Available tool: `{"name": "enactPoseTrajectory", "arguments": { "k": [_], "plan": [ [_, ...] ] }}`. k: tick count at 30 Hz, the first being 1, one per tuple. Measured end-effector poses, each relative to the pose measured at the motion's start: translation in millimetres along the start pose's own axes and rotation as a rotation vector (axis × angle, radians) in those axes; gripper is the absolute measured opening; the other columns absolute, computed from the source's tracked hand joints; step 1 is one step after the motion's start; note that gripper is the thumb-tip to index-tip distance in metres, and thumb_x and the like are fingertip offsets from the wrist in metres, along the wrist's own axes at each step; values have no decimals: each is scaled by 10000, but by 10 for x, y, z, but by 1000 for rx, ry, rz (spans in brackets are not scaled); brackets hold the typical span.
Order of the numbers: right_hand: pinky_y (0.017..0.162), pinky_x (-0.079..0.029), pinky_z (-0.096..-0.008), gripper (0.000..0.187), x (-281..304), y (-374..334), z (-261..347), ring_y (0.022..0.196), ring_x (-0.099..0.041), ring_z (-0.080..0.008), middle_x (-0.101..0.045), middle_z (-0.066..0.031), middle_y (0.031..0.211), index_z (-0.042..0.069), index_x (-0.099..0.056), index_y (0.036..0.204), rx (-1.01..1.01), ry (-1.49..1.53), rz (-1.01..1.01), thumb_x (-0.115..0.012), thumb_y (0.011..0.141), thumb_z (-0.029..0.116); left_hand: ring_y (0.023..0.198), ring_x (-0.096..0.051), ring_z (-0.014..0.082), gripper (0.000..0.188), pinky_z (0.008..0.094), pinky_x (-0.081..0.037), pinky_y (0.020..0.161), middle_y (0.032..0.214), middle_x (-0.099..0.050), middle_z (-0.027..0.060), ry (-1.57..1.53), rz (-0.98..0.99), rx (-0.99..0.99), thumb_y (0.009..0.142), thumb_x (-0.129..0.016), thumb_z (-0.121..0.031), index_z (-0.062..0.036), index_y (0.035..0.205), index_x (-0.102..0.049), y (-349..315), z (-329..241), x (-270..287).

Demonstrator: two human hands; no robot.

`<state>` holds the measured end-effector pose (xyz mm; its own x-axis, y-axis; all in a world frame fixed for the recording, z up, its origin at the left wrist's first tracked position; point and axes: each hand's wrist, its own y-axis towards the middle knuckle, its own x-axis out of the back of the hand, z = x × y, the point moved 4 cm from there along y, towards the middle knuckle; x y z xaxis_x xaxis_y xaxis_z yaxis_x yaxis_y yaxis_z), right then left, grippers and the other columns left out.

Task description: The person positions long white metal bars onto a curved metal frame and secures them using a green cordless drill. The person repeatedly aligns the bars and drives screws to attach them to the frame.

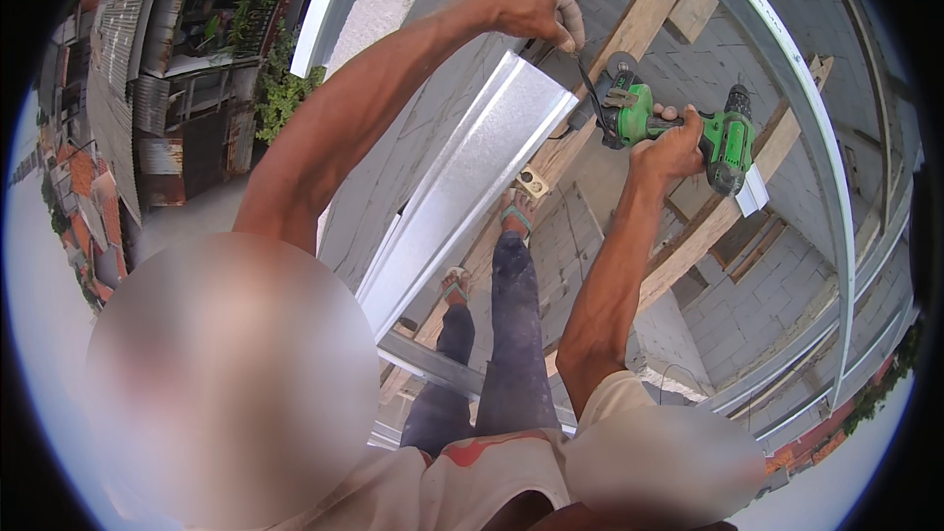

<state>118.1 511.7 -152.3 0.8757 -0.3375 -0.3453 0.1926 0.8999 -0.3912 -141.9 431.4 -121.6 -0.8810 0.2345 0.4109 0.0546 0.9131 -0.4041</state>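
While grey block walls point(728, 34) fill most of the far and right side, a long silver metal beam point(846, 246) sweeps along the right, looking bowed in the wide view. Pale rough wooden planks point(654, 10) run diagonally across the middle, and a second brown wooden plank point(688, 246) lies right of them. One wide ridged silver metal channel point(462, 182) slants from near left to far center, its far end just short of the left hand. Two legs in dark stained trousers point(516, 305) stand at near center, feet in green-strapped sandals point(516, 211).

Green and black pistol-shaped power drill point(728, 143) is right of center, above the second plank, chuck toward the far side. Right hand point(674, 149): closed around the drill's handle. Left hand point(541, 12): at far center, wrist bent, fingers curled down and nearly together; cannot tell whether it grips anything. Thin black cord point(594, 96) hangs just below its fingertips, running toward the drill's base; contact unclear. Grey round disc point(620, 63) sits beside the drill's base, on the far side. Small cream socket outlet point(532, 181) is just beyond the right foot.
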Motion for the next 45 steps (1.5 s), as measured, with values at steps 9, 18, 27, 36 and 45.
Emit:
{"name": "enactPoseTrajectory", "arguments": {
  "k": [9,18,27,36,45],
  "plan": [
    [530,-520,-331,162,-162,-237,-228,605,-584,-179,-596,-71,785,16,-573,923,-75,-100,194,-735,914,17,1104,-671,253,337,395,-480,1002,1090,-759,112,-17,-10,88,866,-713,-299,-69,1105,-773,-68,27,-47],
    [550,-515,-328,211,-513,-303,-141,646,-604,-161,-642,-68,795,32,-609,917,7,-255,491,-813,862,26,912,-653,205,332,348,-496,867,958,-736,73,-164,-247,18,899,-714,-334,-43,1054,-756,-150,10,-26],
    [678,-537,-314,306,-766,-462,-193,735,-651,-164,-719,-106,928,3,-670,1052,-270,-327,703,-844,802,30,1037,-649,231,304,373,-483,935,1051,-714,116,-43,-331,-33,966,-652,-318,-50,1095,-714,-134,28,-18],
    [642,-466,-297,277,-881,-390,-227,698,-580,-127,-708,-78,868,4,-709,1031,-286,-356,749,-852,810,91,975,-670,307,308,416,-497,887,1005,-718,163,86,-430,13,934,-670,-322,-36,1030,-733,-200,-97,10],
    [625,-465,-315,337,-838,-332,-366,649,-539,-127,-712,-109,902,3,-609,1144,-350,-278,837,-798,896,130,848,-690,324,289,438,-508,788,885,-725,190,215,-257,99,897,-701,-322,-56,991,-764,-75,-226,36]
  ]
}}
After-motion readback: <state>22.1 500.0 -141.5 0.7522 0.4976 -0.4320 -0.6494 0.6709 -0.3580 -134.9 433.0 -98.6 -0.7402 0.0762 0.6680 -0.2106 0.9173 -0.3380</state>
